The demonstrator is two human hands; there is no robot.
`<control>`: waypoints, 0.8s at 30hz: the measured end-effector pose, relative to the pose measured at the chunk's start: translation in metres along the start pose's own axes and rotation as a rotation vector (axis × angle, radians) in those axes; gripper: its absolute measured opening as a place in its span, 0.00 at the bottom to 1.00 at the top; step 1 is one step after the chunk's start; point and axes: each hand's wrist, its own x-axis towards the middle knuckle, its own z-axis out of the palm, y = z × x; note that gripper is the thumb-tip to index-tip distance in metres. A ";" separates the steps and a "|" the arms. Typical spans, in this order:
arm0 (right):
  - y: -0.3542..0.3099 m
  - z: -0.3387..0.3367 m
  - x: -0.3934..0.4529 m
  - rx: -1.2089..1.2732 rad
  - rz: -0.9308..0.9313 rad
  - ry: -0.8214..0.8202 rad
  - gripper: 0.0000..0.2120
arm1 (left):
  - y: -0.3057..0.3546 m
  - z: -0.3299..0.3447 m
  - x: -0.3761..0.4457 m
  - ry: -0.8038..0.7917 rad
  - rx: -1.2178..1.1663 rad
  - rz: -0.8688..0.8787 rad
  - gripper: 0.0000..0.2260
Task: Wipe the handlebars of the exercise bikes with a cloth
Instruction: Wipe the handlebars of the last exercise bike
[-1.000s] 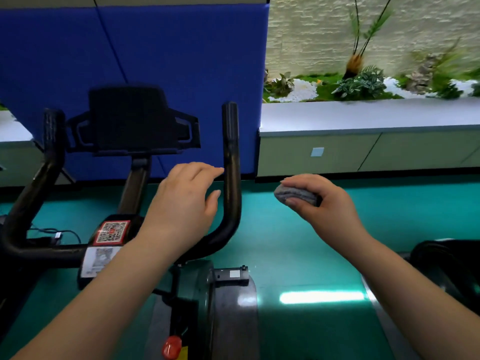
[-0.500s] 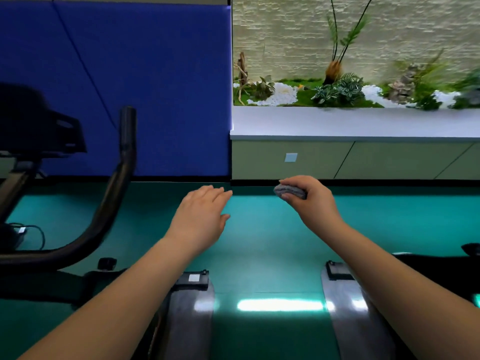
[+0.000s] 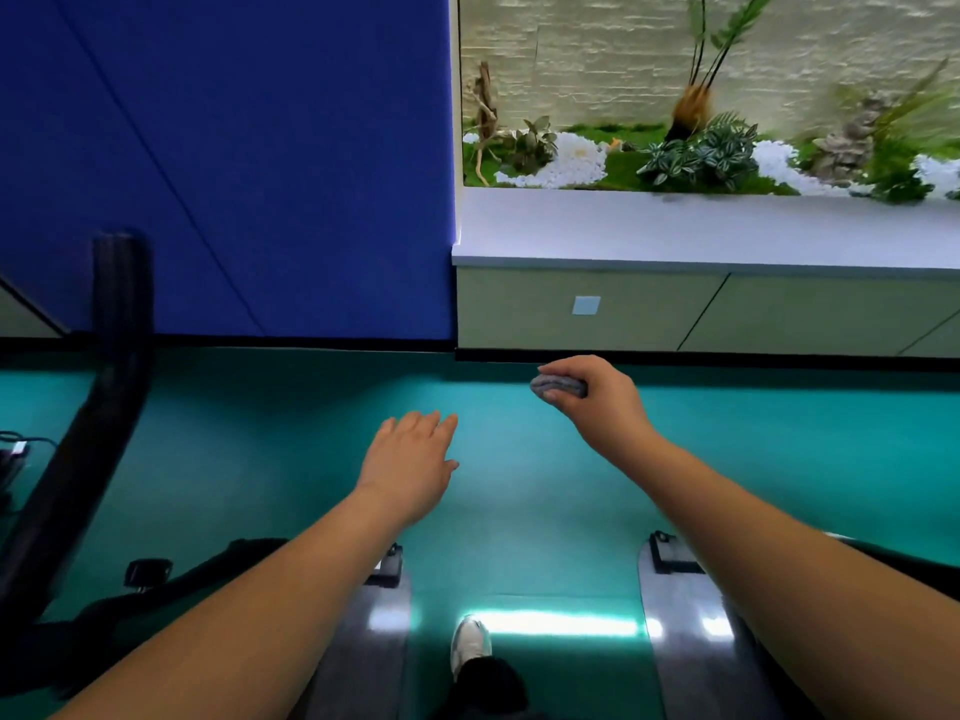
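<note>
1. Head view: my right hand [image 3: 605, 402] pinches a bunched grey cloth [image 3: 558, 387]; my left hand [image 3: 410, 462] hovers flat and empty.
2. The upright curved black handlebar [image 3: 111, 356] stands far left, nearer my left hand, well away from the cloth.

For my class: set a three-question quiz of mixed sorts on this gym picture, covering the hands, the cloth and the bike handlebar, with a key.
1. True or false: the left hand grips the handlebar.
2. Which hand holds the cloth? A) left B) right C) neither
3. Fill in: the handlebar stands at the ___ edge of the view.

Key
1. False: the left hand is flat and empty over the floor, apart from the bar.
2. B: the right hand is curled round the bunched grey cloth.
3. Left.
</note>
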 end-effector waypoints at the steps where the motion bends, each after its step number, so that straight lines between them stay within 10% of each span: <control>1: 0.002 0.003 0.012 -0.008 0.007 -0.008 0.12 | -0.003 0.003 0.013 -0.015 -0.002 -0.004 0.27; 24: -0.002 0.080 0.356 -0.101 -0.166 -0.327 0.11 | -0.139 0.008 0.264 -0.137 -0.066 -0.332 0.26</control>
